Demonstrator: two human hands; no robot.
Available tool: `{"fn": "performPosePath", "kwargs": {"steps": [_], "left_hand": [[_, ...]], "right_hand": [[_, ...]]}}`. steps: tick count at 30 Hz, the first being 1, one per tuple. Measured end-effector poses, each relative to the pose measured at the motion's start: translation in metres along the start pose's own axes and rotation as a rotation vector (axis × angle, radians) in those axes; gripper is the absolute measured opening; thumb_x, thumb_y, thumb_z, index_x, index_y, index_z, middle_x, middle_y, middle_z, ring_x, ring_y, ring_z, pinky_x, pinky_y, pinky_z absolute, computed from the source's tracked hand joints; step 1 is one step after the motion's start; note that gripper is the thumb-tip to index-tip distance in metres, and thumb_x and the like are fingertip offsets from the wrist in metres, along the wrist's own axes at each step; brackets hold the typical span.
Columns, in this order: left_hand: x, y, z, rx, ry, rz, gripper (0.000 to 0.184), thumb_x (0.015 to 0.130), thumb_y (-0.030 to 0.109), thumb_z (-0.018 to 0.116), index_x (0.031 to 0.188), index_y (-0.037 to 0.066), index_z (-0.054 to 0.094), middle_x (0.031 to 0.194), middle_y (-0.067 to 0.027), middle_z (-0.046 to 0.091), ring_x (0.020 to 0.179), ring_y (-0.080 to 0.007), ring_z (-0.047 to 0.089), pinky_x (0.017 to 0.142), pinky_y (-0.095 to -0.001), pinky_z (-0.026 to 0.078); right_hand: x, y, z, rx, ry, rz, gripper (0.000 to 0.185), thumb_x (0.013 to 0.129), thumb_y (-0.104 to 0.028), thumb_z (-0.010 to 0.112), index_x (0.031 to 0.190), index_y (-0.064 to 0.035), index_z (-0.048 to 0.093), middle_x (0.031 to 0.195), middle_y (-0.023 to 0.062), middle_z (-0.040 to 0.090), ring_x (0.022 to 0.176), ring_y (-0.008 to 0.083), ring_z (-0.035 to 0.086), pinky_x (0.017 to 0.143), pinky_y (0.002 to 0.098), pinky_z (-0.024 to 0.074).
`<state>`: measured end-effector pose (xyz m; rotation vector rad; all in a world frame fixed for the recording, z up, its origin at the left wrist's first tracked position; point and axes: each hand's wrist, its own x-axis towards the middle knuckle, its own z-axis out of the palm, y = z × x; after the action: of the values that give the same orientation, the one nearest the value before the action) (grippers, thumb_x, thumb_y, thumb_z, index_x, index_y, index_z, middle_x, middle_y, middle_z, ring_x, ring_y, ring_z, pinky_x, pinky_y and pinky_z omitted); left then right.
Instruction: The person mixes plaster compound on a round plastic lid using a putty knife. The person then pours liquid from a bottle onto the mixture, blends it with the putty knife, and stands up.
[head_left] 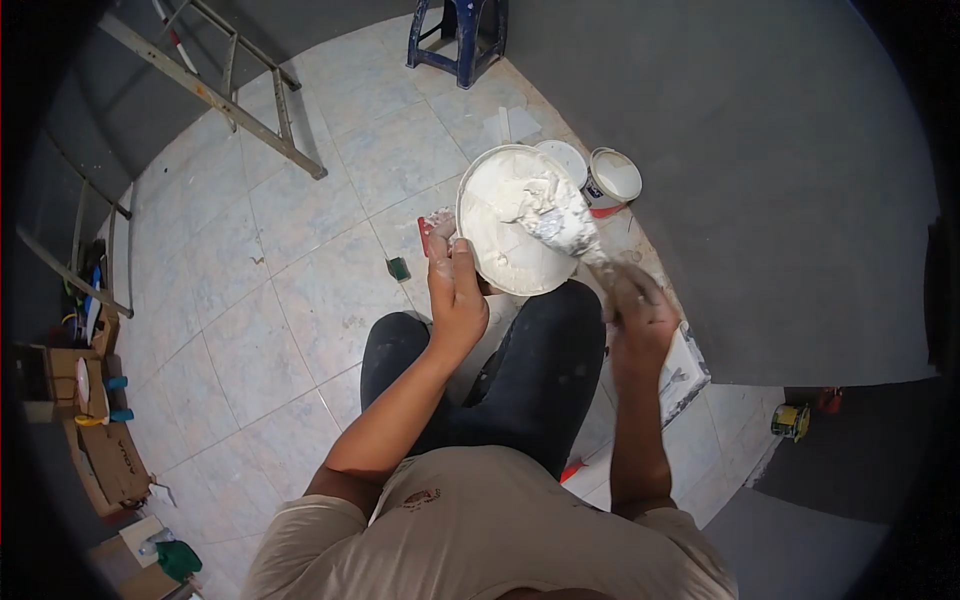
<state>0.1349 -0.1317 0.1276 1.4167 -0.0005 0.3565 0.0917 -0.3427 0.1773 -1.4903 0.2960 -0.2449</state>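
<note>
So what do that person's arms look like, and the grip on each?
The left sleeve and right sleeve are short and tan. Below them, the left arm and right arm are bare, with no watch or bracelet showing. Neither the left grip nor the right grip has a glove; the left has whitish smears on its fingers, the right is blurred.

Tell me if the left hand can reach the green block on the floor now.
Probably not while the left hand is holding the tub; nothing appears to cover the green block, but the hand would likely need freeing first.
</note>
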Motion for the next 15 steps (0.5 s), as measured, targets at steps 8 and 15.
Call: {"fn": "performPosePath", "kwargs": {"steps": [8,15], "left_hand": [[-0.004,0.012,0.003,-0.037,0.039,-0.037,0.036,0.114,0.028,0.034,0.133,0.004,0.053,0.089,-0.0027,0.060,0.067,-0.0054,0.058,0.053,-0.0209,0.049],[-0.007,0.011,0.004,-0.122,0.031,-0.060,0.039,0.115,0.026,0.034,0.133,-0.003,0.054,0.120,-0.0110,0.062,0.107,-0.0148,0.058,0.095,-0.0285,0.047]], "right_hand": [[0.009,-0.080,-0.024,-0.734,-0.192,-0.786,0.030,0.085,0.008,0.072,0.115,0.0057,0.075,0.110,0.0194,0.077,0.097,0.0264,0.074,0.088,0.0336,0.0542],[0.012,-0.107,-0.027,-0.603,-0.288,-0.791,0.032,0.080,0.011,0.070,0.111,0.0061,0.076,0.111,0.0212,0.077,0.101,0.0309,0.074,0.096,0.0399,0.0525]]}}
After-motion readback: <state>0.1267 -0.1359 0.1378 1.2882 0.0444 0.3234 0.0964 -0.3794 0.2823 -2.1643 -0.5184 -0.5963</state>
